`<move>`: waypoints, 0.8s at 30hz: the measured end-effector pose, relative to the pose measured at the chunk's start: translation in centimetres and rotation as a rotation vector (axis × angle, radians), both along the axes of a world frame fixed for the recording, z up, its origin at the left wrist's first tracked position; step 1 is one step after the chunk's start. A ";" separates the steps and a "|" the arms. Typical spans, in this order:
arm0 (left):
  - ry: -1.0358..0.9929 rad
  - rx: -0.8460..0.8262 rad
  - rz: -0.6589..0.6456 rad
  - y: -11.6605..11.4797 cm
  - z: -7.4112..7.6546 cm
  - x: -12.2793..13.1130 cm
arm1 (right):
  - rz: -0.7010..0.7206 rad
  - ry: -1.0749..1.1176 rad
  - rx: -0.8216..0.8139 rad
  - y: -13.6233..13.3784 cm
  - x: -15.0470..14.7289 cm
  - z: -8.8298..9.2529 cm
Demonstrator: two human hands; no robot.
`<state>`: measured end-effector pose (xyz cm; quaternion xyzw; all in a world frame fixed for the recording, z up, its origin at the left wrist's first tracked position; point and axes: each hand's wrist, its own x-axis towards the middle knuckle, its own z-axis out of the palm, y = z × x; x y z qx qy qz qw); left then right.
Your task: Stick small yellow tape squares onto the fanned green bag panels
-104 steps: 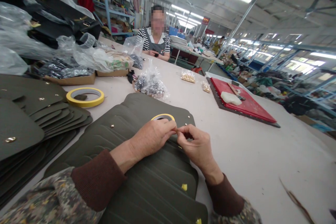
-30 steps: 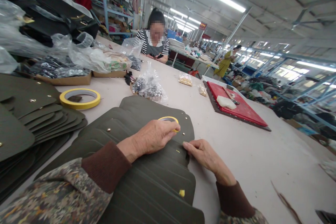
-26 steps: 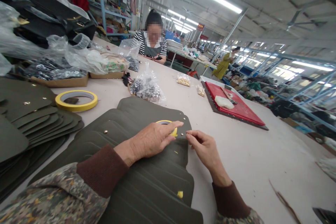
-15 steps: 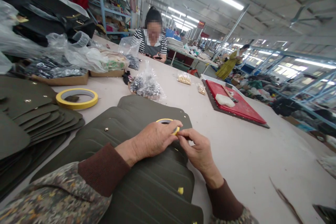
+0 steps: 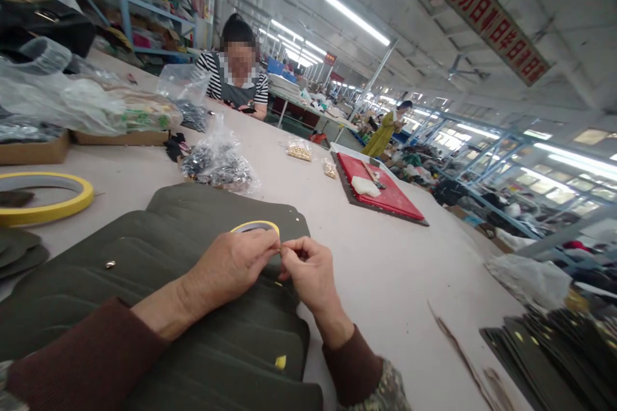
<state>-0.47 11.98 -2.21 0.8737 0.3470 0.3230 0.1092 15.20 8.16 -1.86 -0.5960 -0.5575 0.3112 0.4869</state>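
Note:
My left hand (image 5: 231,266) is closed round a narrow roll of yellow tape (image 5: 258,224), whose far rim shows above the fingers. My right hand (image 5: 311,273) pinches with thumb and forefinger at the near edge of that roll, fingertips almost meeting those of the left. The tape end between them is mostly hidden. Both hands are over overlapping dark olive panels (image 5: 193,353) spread across the table. A torn bit of yellow tape (image 5: 280,362) sticks to a panel, and a small metal stud (image 5: 110,264) shows farther left.
A larger yellow tape roll (image 5: 72,203) lies left. Beyond the panels are a clear bag of dark parts (image 5: 219,160), two small bags of gold pieces (image 5: 299,151) and a red board (image 5: 385,189). More olive panels (image 5: 544,347) lie right. A co-worker (image 5: 236,77) sits across the table.
The view has turned right, bringing the right-hand panel stack into sight. My hands stay together at the tape roll; the yellow strip seen between them earlier is now mostly covered by fingers.

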 end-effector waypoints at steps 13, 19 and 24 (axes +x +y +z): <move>0.457 -0.002 0.133 -0.2 0.4 0.7 | -0.016 0.181 -0.270 3.0 5.9 -1.9; 0.492 -0.009 0.093 -0.1 0.0 0.6 | 0.009 -0.011 -0.288 3.1 5.0 -2.8; 0.470 -0.024 0.084 -0.2 -0.1 0.6 | 0.000 -0.306 -0.208 3.3 4.2 -2.6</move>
